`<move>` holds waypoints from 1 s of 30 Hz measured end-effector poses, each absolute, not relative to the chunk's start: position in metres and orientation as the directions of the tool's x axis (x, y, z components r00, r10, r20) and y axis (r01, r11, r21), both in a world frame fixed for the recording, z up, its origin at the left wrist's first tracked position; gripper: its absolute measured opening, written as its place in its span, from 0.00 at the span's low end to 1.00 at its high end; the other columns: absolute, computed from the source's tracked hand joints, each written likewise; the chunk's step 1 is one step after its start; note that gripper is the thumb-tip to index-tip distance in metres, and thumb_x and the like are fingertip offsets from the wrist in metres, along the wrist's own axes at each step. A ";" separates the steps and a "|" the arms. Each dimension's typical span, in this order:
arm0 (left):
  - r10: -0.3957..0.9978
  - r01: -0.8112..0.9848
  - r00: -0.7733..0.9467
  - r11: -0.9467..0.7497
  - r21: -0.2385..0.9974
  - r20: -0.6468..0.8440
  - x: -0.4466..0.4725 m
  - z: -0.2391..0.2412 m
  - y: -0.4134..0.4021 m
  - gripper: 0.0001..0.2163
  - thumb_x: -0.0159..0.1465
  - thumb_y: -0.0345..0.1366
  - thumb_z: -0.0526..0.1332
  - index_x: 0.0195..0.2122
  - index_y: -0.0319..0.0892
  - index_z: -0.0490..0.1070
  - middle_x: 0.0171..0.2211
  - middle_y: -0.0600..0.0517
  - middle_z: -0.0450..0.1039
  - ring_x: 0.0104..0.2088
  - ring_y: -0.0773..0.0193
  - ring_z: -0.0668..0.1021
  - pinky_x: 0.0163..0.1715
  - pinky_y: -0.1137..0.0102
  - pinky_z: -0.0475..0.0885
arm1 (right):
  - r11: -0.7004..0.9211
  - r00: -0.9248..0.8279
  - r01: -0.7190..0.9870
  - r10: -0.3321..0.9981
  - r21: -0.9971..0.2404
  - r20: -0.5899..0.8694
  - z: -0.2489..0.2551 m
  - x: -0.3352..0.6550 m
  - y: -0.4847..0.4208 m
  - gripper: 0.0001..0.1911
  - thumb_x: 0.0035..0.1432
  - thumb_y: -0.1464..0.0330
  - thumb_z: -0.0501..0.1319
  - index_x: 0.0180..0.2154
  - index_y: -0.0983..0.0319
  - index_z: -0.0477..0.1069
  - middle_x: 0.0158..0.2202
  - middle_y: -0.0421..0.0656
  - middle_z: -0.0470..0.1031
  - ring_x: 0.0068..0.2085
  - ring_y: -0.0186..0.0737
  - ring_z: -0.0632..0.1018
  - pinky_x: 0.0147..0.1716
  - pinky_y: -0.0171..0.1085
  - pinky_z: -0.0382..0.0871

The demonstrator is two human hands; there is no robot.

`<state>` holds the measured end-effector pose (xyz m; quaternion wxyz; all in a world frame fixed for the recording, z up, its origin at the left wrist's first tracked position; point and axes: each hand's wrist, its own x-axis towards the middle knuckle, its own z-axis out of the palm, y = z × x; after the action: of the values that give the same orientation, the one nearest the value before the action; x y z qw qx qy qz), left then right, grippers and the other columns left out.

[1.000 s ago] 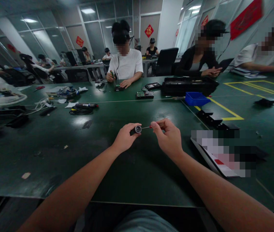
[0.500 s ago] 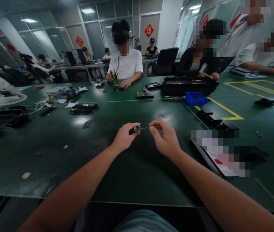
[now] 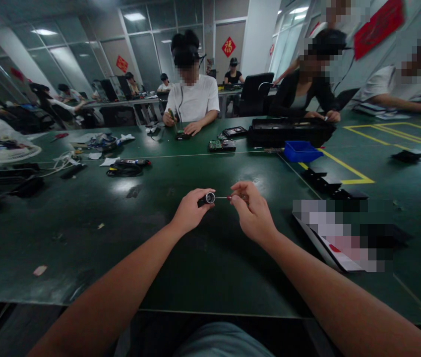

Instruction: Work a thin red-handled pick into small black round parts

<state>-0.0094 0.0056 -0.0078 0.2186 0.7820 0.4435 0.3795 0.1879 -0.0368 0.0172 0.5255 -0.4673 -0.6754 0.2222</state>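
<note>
My left hand (image 3: 191, 210) is closed round a small black cylindrical part (image 3: 208, 199) with a shiny round face turned to the right. My right hand (image 3: 254, 213) pinches a thin screwdriver (image 3: 232, 197) with a red collar; its metal tip points left and meets the face of the part. Both hands hover just above the dark green table (image 3: 180, 258), a little beyond its middle.
To my right lie a flat blurred sheet (image 3: 338, 238) and black parts (image 3: 325, 183). Farther off stand a blue bin (image 3: 301, 151), a long black case (image 3: 292, 131), circuit boards (image 3: 222, 145) and cables (image 3: 124, 168). Several people sit at the far side.
Both hands stayed almost in place with the tip at the part; the right hand shifted slightly. A person at the far right moved behind the seated workers.
</note>
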 end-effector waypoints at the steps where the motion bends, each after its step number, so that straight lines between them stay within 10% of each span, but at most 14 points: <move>1: 0.861 0.531 0.317 -0.508 0.678 0.397 -0.009 -0.008 0.006 0.18 0.62 0.28 0.67 0.53 0.46 0.75 0.51 0.49 0.77 0.53 0.57 0.76 0.58 0.57 0.68 | 0.452 0.014 0.361 0.872 -0.816 0.489 0.016 0.187 -0.036 0.07 0.64 0.65 0.57 0.44 0.57 0.69 0.35 0.41 0.77 0.37 0.42 0.79 0.39 0.42 0.70; 12: 0.805 0.597 0.383 -0.590 0.544 0.453 -0.016 0.000 0.010 0.17 0.64 0.31 0.66 0.54 0.47 0.74 0.52 0.49 0.77 0.54 0.55 0.75 0.58 0.54 0.66 | 0.168 0.234 -0.234 0.966 -0.958 0.112 0.000 0.190 -0.010 0.15 0.60 0.54 0.62 0.33 0.58 0.71 0.29 0.41 0.74 0.29 0.39 0.77 0.35 0.44 0.78; 30: 0.808 0.628 0.420 -0.587 0.511 0.413 -0.015 -0.001 0.010 0.17 0.65 0.31 0.65 0.55 0.48 0.74 0.52 0.49 0.77 0.53 0.55 0.76 0.56 0.55 0.66 | 0.347 0.187 0.186 0.906 -0.919 0.380 0.009 0.188 -0.022 0.13 0.67 0.57 0.56 0.37 0.59 0.70 0.30 0.41 0.76 0.33 0.40 0.77 0.37 0.42 0.71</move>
<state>-0.0154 0.0099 -0.0011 0.1401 0.8308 0.4323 0.3214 0.1880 -0.0223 0.0090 0.5981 -0.4858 -0.5621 0.3006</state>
